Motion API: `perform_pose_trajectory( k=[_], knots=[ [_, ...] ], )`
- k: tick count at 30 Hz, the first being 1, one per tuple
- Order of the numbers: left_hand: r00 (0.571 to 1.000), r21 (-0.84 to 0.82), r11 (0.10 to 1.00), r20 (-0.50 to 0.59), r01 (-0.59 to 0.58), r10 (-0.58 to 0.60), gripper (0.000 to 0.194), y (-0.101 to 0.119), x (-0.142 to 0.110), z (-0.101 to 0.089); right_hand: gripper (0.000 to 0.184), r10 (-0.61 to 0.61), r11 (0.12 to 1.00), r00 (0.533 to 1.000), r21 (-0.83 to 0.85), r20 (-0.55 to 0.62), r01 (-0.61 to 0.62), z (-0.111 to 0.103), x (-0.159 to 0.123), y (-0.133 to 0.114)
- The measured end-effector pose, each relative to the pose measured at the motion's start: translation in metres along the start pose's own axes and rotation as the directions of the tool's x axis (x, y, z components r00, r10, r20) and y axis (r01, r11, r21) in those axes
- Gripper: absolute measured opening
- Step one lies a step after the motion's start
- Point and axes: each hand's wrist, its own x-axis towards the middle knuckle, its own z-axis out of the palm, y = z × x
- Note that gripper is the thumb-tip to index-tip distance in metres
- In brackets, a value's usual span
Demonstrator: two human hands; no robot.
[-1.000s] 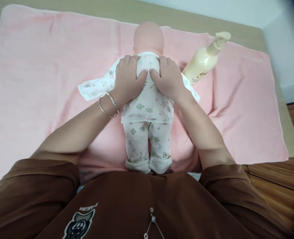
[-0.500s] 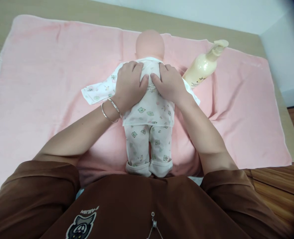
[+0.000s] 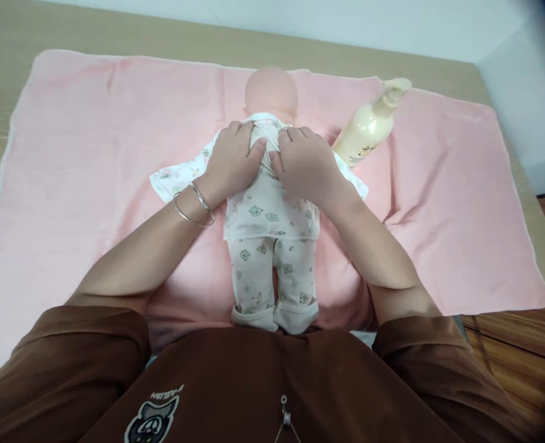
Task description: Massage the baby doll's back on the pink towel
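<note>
A baby doll [image 3: 271, 92] lies face down, its head away from me, in a white shirt [image 3: 272, 215] and trousers [image 3: 254, 271] printed with small animals. My left hand [image 3: 238, 157] rests on the left side of its upper back, fingers laid over the shoulder and thumb pointing inward. On the right side, my right hand [image 3: 307, 163] presses on the shirt with its fingers somewhat bent and the thumb apart. Between the two thumbs the cloth is creased. The doll's sleeves spread out to both sides, and its face is hidden.
A pink blanket [image 3: 461, 215] lies under the doll on a wooden table [image 3: 171, 34]. Close to the doll's right-hand sleeve, a pale yellow pump bottle [image 3: 367, 129] lies tilted on the blanket. A white wall [image 3: 346, 18] stands behind the table.
My right hand has shifted inward and its fingers have bent more, creasing the shirt at the upper back. The left hand stays on the back. The whole view has shifted slightly.
</note>
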Motion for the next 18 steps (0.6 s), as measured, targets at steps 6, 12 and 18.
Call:
perform_pose_trajectory(
  k=[6, 12, 18],
  knots=[
    [0.984, 0.019, 0.998, 0.171, 0.056, -0.058, 0.056, 0.025, -0.009, -0.016, 0.053, 0.162, 0.974, 0.986, 0.153, 0.049, -0.167, 0.011, 0.015, 0.022],
    [0.986, 0.018, 0.995, 0.136, 0.094, -0.096, 0.055, 0.011, -0.002, -0.007, 0.046, 0.112, 0.991, 0.993, 0.075, -0.024, -0.11, 0.004, -0.001, -0.002],
    [0.998, 0.057, 0.997, 0.03, 0.048, -0.05, 0.052, 0.006, -0.004, 0.007, 0.045, 0.081, 0.995, 0.994, 0.064, -0.073, -0.077, 0.003, -0.003, -0.009]
  ],
)
